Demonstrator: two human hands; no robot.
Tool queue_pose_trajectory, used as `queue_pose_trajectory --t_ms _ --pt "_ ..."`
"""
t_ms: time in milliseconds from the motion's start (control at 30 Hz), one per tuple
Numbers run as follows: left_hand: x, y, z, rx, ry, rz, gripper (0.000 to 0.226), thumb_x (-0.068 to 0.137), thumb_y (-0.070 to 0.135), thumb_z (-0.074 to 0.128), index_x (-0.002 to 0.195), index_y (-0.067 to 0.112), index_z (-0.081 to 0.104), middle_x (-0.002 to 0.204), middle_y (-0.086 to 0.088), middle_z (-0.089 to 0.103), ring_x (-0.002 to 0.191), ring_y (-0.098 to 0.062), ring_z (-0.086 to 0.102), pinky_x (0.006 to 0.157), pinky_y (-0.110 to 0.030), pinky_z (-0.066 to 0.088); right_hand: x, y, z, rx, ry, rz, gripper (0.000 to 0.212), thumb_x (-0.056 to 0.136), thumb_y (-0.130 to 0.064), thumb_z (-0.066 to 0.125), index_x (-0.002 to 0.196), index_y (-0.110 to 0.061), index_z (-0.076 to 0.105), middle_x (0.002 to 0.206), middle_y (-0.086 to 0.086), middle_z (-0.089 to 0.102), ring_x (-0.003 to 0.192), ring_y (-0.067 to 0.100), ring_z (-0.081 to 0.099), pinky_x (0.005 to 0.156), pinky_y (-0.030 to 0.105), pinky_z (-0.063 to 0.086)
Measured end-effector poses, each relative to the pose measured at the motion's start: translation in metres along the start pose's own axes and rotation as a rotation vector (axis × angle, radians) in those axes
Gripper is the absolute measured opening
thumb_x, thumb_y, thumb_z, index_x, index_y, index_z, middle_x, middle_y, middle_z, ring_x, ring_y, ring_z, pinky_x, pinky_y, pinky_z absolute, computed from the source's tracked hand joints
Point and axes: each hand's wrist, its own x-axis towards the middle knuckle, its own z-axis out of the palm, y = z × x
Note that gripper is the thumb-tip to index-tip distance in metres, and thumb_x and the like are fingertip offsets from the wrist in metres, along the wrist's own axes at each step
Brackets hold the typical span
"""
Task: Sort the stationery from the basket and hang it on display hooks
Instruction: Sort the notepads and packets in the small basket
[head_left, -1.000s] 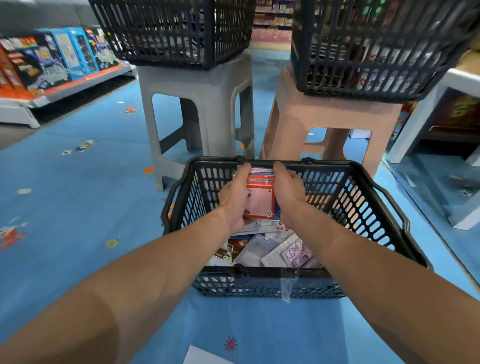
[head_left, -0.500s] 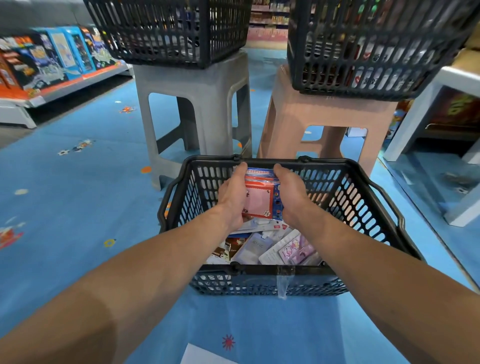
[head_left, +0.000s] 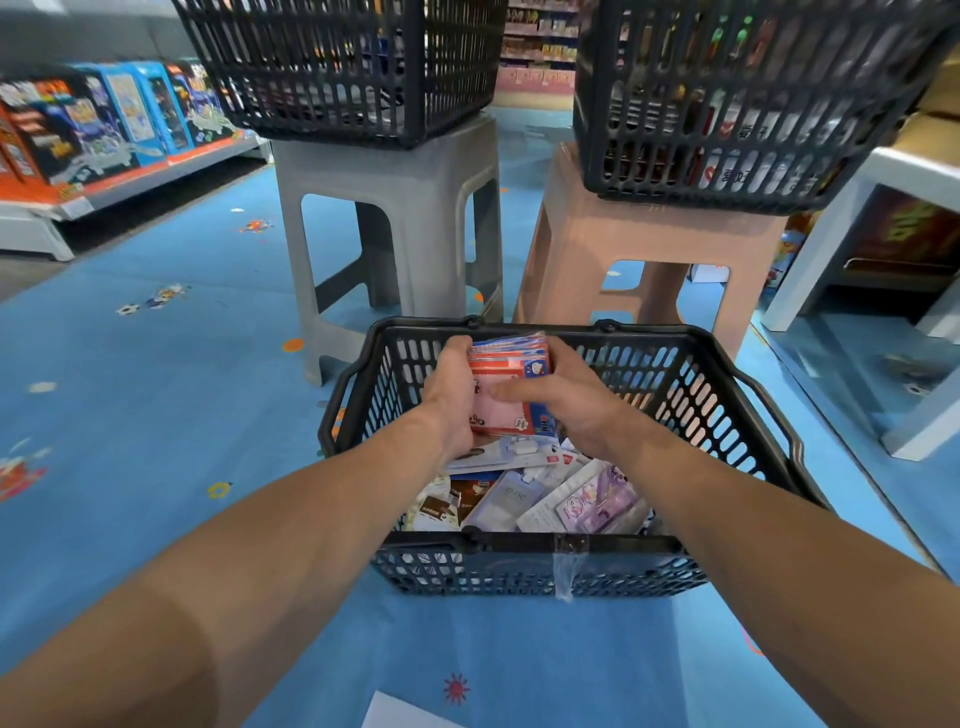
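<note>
A black plastic basket (head_left: 737, 415) stands on the blue floor in front of me, filled with several flat stationery packets (head_left: 540, 499). Above its far end, both my hands hold a stack of red, pink and blue card packets (head_left: 511, 376). My left hand (head_left: 452, 395) grips the stack's left side with fingers curled over its top edge. My right hand (head_left: 566, 397) grips the right side, its thumb lying across the pink front card. The stack's back is hidden.
A grey stool (head_left: 395, 218) and a pink stool (head_left: 639, 244) stand just beyond the basket, each carrying a black basket (head_left: 343, 67) (head_left: 737, 104). Shelves with boxed goods (head_left: 93, 124) run along the left. A white display unit (head_left: 878, 249) stands right. White paper (head_left: 395, 714) lies near me.
My right thumb has moved across the front of the stack, and the packets have shifted slightly within both hands. The basket has not moved.
</note>
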Motion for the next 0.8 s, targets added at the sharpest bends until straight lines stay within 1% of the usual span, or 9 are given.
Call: queue_pose_trajectory --t_ms 67,167,233,333,400,467,533,600,800 --pt "-0.001 0.001 -0.003 -0.007 0.000 -0.030 0.063 0.095 0.064 0.039 0.118 0.015 0.072 0.102 -0.013 0.079 0.098 -0.028 0.074 0.085 -0.043 0.059 0.000 0.003 0.000 -0.155 0.013 0.002 0.081 0.067 0.009 0.086 0.134 -0.014 0.047 0.113 0.007 0.071 0.101 0.020 0.071 0.093 0.039 0.058" --pt "-0.003 0.005 -0.005 0.056 -0.033 -0.063 0.061 0.100 0.062 0.037 0.108 0.014 0.072 0.089 -0.012 0.079 0.091 -0.026 0.069 0.077 -0.039 0.052 0.003 0.008 -0.002 -0.230 0.048 -0.014 0.078 0.066 0.009 0.087 0.129 -0.017 0.048 0.113 0.003 0.070 0.103 0.017 0.069 0.097 0.042 0.057" --pt "-0.001 0.007 -0.007 0.139 -0.080 -0.080 0.068 0.099 0.069 0.034 0.109 0.014 0.073 0.096 -0.014 0.078 0.100 -0.029 0.067 0.094 -0.047 0.047 0.008 0.012 -0.007 -0.242 0.061 -0.018 0.072 0.066 0.008 0.086 0.123 -0.019 0.050 0.112 0.003 0.071 0.103 0.018 0.070 0.098 0.046 0.056" --pt "0.004 0.005 -0.010 0.264 -0.063 -0.019 0.063 0.095 0.070 0.044 0.119 0.016 0.066 0.106 -0.011 0.076 0.109 -0.029 0.064 0.105 -0.054 0.040 0.012 0.014 -0.018 -0.392 0.056 -0.028 0.068 0.065 0.003 0.087 0.117 -0.022 0.051 0.108 0.002 0.071 0.102 0.019 0.070 0.098 0.047 0.056" --pt "0.009 0.002 -0.013 0.369 -0.063 0.133 0.039 0.095 0.050 0.054 0.110 0.015 0.062 0.105 -0.007 0.073 0.109 -0.024 0.061 0.106 -0.056 0.037 0.013 0.018 -0.025 -0.510 0.027 -0.026 0.065 0.067 0.002 0.086 0.114 -0.024 0.051 0.106 0.002 0.070 0.101 0.020 0.069 0.098 0.044 0.055" --pt "0.011 0.002 -0.015 0.606 -0.177 0.258 0.015 0.088 0.023 0.065 0.101 0.016 0.059 0.105 -0.003 0.066 0.103 -0.019 0.060 0.102 -0.049 0.044 0.011 0.024 -0.030 -0.593 -0.011 -0.012 0.060 0.069 0.003 0.083 0.114 -0.021 0.051 0.105 0.003 0.068 0.102 0.022 0.068 0.095 0.041 0.056" --pt "0.015 0.000 -0.015 0.955 -0.308 0.277 0.044 0.077 0.014 0.078 0.117 0.019 0.061 0.110 0.000 0.068 0.101 -0.017 0.065 0.098 -0.042 0.054 0.012 0.029 -0.032 -0.676 -0.070 -0.016 0.061 0.068 0.001 0.084 0.116 -0.019 0.052 0.105 0.003 0.066 0.101 0.023 0.067 0.094 0.043 0.057" --pt "0.020 -0.008 -0.014 1.166 -0.303 0.302 0.061 0.066 0.017 0.089 0.119 0.023 0.059 0.106 0.001 0.070 0.098 -0.017 0.068 0.094 -0.039 0.058 0.013 0.034 -0.031 -0.700 -0.140 -0.020 0.067 0.065 -0.003 0.088 0.120 -0.020 0.052 0.108 0.004 0.066 0.102 0.022 0.067 0.095 0.045 0.057" --pt "0.041 -0.026 -0.021 1.070 -0.359 0.272 0.071 0.056 0.031 0.100 0.116 0.028 0.062 0.105 0.002 0.073 0.098 -0.016 0.072 0.093 -0.041 0.061 0.019 0.057 -0.029 -0.758 -0.178 -0.012 0.070 0.069 -0.022 0.093 0.127 -0.024 0.053 0.111 -0.003 0.064 0.101 0.013 0.064 0.097 0.038 0.056"
